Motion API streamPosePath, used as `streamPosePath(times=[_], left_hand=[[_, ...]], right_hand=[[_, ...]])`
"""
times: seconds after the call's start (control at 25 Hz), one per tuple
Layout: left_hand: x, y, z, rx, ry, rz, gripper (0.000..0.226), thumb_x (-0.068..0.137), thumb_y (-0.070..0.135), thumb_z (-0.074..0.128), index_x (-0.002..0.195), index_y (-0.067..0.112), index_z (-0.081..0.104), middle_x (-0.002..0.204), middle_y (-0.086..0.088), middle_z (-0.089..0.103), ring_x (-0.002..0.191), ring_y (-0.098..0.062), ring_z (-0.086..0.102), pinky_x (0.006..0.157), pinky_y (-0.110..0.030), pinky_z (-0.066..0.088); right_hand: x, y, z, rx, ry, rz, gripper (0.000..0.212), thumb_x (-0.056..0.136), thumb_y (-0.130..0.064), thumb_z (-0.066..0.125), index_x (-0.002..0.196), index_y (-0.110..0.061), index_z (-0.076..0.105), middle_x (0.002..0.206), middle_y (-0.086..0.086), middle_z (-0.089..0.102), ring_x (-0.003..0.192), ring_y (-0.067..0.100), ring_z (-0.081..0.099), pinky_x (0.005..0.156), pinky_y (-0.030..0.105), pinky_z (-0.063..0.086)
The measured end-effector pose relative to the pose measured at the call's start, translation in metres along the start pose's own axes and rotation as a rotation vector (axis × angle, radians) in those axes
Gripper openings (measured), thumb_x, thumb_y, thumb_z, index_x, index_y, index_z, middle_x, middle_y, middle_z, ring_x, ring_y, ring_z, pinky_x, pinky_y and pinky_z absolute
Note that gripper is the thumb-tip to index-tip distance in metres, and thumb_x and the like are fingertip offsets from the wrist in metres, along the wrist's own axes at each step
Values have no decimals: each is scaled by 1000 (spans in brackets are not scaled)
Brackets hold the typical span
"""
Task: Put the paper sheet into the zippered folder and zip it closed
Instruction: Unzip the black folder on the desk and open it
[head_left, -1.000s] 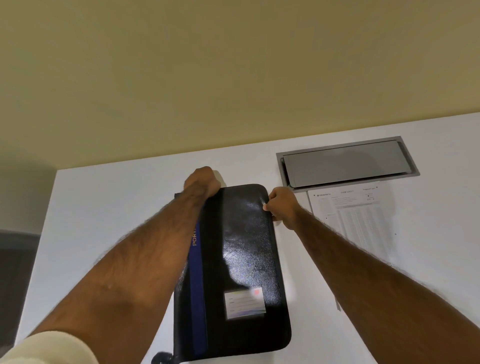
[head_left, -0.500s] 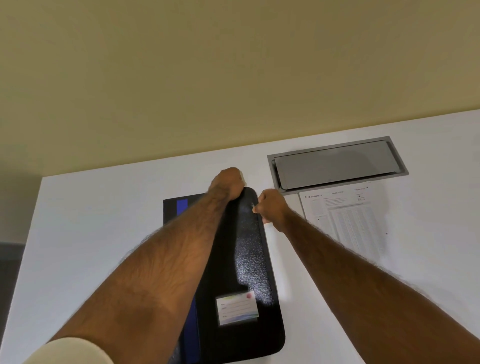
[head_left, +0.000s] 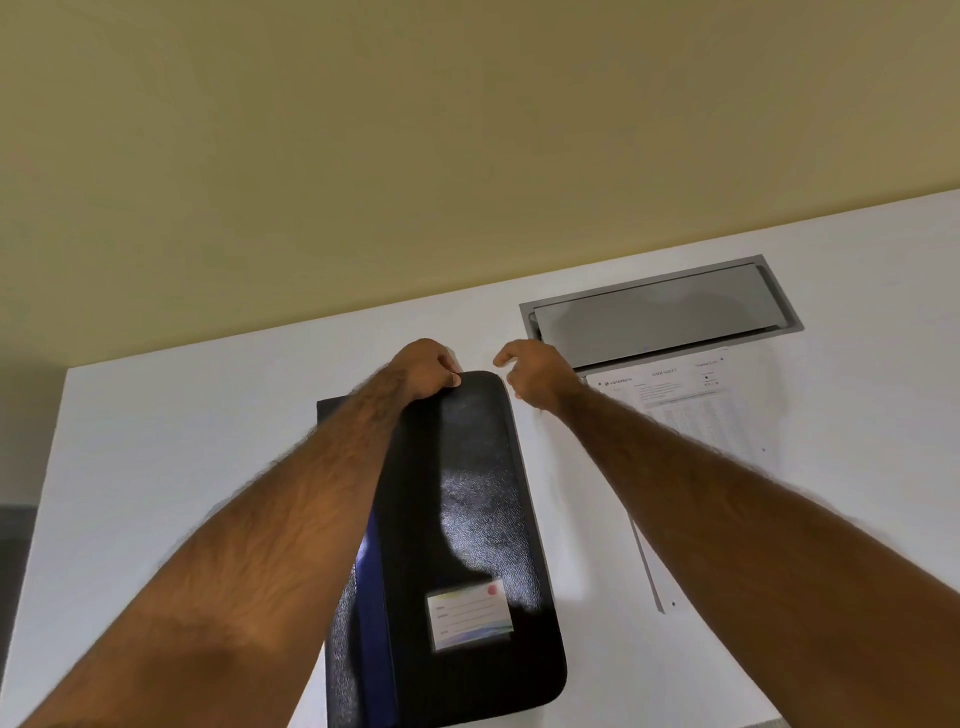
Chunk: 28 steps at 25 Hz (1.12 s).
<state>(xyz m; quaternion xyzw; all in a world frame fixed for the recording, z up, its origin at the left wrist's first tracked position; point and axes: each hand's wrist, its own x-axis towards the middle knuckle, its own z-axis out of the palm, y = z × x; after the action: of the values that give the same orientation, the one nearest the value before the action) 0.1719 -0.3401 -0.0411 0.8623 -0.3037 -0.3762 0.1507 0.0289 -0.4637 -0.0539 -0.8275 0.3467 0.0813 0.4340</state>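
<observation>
A black zippered folder (head_left: 467, 519) with a blue spine stripe and a label card lies on the white table, its front cover lifted. My left hand (head_left: 426, 371) grips the far top edge of that cover. My right hand (head_left: 535, 379) hovers just right of the folder's far corner, fingers loosely curled, holding nothing. The printed paper sheet (head_left: 691, 410) lies flat on the table to the right, partly hidden under my right forearm.
A grey metal cable hatch (head_left: 660, 306) is set into the white table (head_left: 182, 441) just beyond the paper. A beige wall stands behind the table's far edge. The table's left edge drops off at far left.
The folder cover has swung up and rightwards under my left hand, baring the inside at left. My right hand has let go of the folder's far corner and drawn slightly away.
</observation>
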Motion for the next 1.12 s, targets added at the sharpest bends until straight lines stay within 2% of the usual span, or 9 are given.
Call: streamPosePath(times=[0.12,0.24,0.32,0.48,0.68,0.92,1.04,1.12], left_hand=[[1,-4,0,-78,12,-9,26,88,10,73,68,24,65,74,8,63,73,-8,56,59,-20,37],[-1,-8,0,-171,34,-24,22,88,6,71,72,20,66,79,4,66,75,-9,58,61,-21,40],[-2,-11,-1,-242,58,-17,23,86,2,71,71,18,67,80,2,68,75,-11,60,63,-22,44],[-2,-15,-1,-345,50,6,27,84,-7,67,69,16,65,74,-2,67,70,-13,60,65,-23,48],[-4,-13,-3,-360,34,25,26,85,-5,68,72,18,63,73,-2,63,65,-11,56,61,-23,44],[-3,-14,-4,-368,32,32,26,84,-5,67,71,17,62,73,-2,63,69,-14,56,67,-25,44],[-4,-11,-4,-361,31,35,27,84,-5,67,70,17,62,74,-3,64,69,-14,56,66,-25,44],[-3,-7,-6,-351,43,32,26,85,-4,66,71,17,61,77,-5,64,71,-14,56,64,-24,43]], right_hand=[[8,-10,-8,-91,-98,-97,38,94,6,53,126,-11,66,133,6,62,116,24,61,99,36,52],[11,-20,-18,-74,-223,-118,39,97,5,45,125,-9,69,110,3,61,86,15,59,70,22,51],[16,-22,-21,-29,-287,-104,36,96,3,50,122,-10,71,106,2,63,82,19,60,60,23,49],[24,-23,-23,-17,-371,-85,33,91,3,57,117,-11,73,100,8,70,78,21,62,59,25,50],[32,-20,-27,68,-381,-50,35,87,7,54,106,-12,76,87,8,71,65,13,58,53,20,48],[33,-19,-33,44,-412,-74,27,85,3,61,96,-16,76,76,2,70,62,9,59,55,22,47],[27,-19,-28,92,-291,-108,27,84,9,56,88,-10,75,67,5,65,53,8,54,50,21,43],[21,-19,-25,136,-168,-141,27,84,13,52,85,-2,75,55,-3,62,45,3,51,46,20,40]])
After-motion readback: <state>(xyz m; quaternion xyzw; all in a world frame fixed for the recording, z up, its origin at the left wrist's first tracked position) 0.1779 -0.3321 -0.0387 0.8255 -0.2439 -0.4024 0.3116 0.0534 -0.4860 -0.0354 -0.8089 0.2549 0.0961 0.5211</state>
